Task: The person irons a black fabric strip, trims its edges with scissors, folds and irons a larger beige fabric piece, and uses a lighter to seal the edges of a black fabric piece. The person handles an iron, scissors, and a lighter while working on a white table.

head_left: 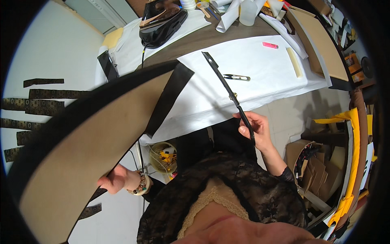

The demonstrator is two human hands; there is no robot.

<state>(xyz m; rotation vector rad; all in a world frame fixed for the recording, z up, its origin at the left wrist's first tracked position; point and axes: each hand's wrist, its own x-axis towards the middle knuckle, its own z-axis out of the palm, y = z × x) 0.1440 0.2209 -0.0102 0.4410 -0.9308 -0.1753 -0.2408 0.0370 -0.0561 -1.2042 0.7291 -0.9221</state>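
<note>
On the left, my left hand (115,179) grips the lower edge of a large tan panel (87,140). Black material wraps the panel's border and folds over at its upper corner. My right hand (258,128) is closed around the handle end of black scissors (222,77), seen nearly edge-on with a brass-coloured pivot. Their blades point up and away over the white-covered table (185,112). Small thread snips (237,77) lie on the white cover just beyond the scissors. The scissors and the panel are apart.
A black iron (162,26) stands at the back left near a phone (107,66). Rolled white sheets (229,16), a pink tool (270,45) and a cream strip (294,62) lie farther right. Patterned strips (59,94) hang at left. A scrap bin (162,158) stands below.
</note>
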